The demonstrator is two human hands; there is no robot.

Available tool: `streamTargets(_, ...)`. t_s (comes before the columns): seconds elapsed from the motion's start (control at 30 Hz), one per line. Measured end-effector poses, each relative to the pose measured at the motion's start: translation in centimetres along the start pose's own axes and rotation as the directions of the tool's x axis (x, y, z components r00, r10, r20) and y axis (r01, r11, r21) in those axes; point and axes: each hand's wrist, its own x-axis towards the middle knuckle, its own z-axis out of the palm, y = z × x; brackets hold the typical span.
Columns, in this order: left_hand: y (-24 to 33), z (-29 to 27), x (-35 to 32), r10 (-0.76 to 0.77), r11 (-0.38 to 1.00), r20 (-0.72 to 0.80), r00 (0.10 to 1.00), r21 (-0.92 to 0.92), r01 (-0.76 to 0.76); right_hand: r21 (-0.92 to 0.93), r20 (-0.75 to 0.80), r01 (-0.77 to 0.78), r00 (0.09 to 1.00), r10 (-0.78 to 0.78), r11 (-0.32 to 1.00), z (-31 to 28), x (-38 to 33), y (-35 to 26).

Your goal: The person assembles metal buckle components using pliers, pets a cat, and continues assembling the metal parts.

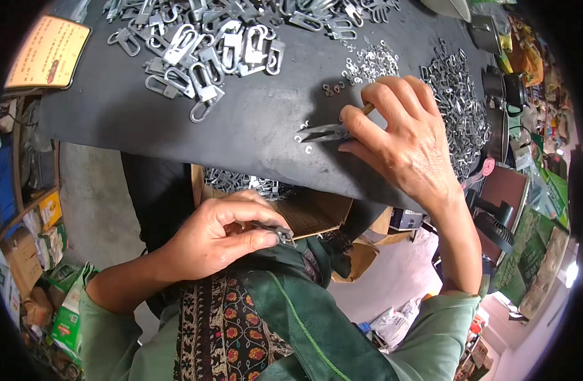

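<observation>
From the head: holding slim-nosed pliers (339,131) in the curled right hand (406,130), with tiny C-shaped clips (308,150) around the tips and heaped small metal parts (460,101) to the right of that hand. Pinching a holed metal fitting (285,237) between left hand (231,232) thumb and fingers. Probably light, stiff, rather slippery, hardly fragile; best gripped by the flat sides, clear of the hole.

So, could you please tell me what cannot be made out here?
Head view:
Metal piece: mostly covered by the left hand.
Pliers: handles largely hidden by the right hand.
Heap of looped metal pieces: cut off by the top edge.
Carton: partly hidden by the tabletop.
</observation>
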Motion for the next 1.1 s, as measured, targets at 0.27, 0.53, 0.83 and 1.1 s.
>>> streamTargets(0.27, 1.3, -0.4, -0.3, -0.133, 0.985, -0.081, 0.988, -0.12, 0.123, 0.004, 0.047, 0.074, 0.996, -0.074, 0.997, -0.9, 1.0, 0.4)
streamTargets(0.53, 2.4, -0.1, 0.3, -0.286, 0.858, -0.104, 0.953, -0.47, 0.206, 0.217, 0.01, 0.064, 0.998, -0.068, 0.974, -3.3, 0.3, -0.9)
streamTargets(0.83, 2.6, 0.5, 0.6, -0.306, 0.854, -0.11, 0.946, -0.472, 0.221, 0.29, 0.031, 0.033, 0.999, -0.044, 0.956, -3.6, -0.6, -2.1)
streamTargets(1.1, 2.0, 1.3, 1.1, -0.213, 0.919, -0.188, 0.959, -0.372, 0.132, 0.307, 0.037, -0.027, 0.999, 0.016, 0.951, -3.1, -1.5, -2.8)
